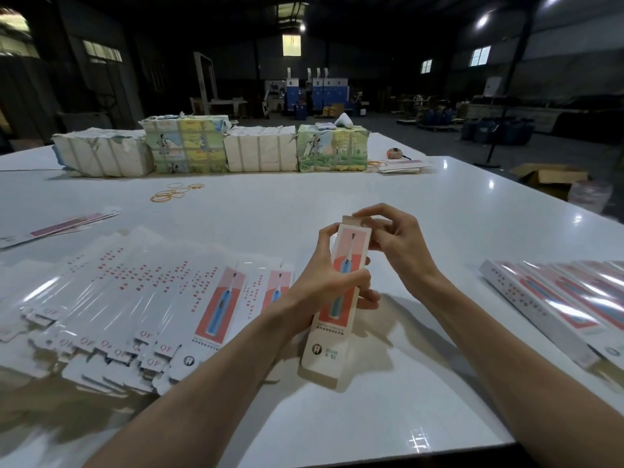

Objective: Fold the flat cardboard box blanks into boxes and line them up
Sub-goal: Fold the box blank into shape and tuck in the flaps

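At 9 o'clock, flat white cardboard blanks (135, 298) lie piled on the white counter (354, 420). In the middle, the left hand (326, 285) grips a long pink-and-white cardboard box (324, 346), and the right hand (398, 244) pinches its top flap (347, 219). Folded white boxes (547, 298) line up at 3 o'clock.

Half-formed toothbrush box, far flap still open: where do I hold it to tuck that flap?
Grip the box around its middle, coming from the left, as the left hand does. It is long, narrow and tilted with the far end raised, so a mid-body wrap likely steadies it and leaves that end free for the right hand working the flap.
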Available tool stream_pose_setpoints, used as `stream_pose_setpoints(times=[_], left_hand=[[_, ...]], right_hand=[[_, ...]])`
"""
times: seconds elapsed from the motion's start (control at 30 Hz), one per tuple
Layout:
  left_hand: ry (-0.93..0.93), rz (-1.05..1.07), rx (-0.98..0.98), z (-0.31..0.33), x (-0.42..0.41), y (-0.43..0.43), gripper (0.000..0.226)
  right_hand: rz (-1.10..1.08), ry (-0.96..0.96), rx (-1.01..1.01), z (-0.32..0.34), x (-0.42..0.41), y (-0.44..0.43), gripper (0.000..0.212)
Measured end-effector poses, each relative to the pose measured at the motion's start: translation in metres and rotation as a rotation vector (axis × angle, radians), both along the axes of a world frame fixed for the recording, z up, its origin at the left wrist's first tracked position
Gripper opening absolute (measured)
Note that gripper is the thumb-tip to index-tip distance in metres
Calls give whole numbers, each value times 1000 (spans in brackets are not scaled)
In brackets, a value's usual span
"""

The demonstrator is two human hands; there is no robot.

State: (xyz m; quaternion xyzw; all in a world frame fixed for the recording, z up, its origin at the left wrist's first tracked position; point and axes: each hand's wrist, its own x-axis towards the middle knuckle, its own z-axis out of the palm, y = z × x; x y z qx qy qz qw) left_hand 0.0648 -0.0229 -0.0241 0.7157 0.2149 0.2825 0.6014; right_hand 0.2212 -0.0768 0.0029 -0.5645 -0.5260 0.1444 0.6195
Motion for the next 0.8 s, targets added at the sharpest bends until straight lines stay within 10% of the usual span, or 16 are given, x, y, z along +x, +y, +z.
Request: stream_pose_setpoints(times=[0.8], left_hand=[[-25,43,153,-1,-4,3,102]], right_hand=[[269,354,-93,15,10,-11,20]])
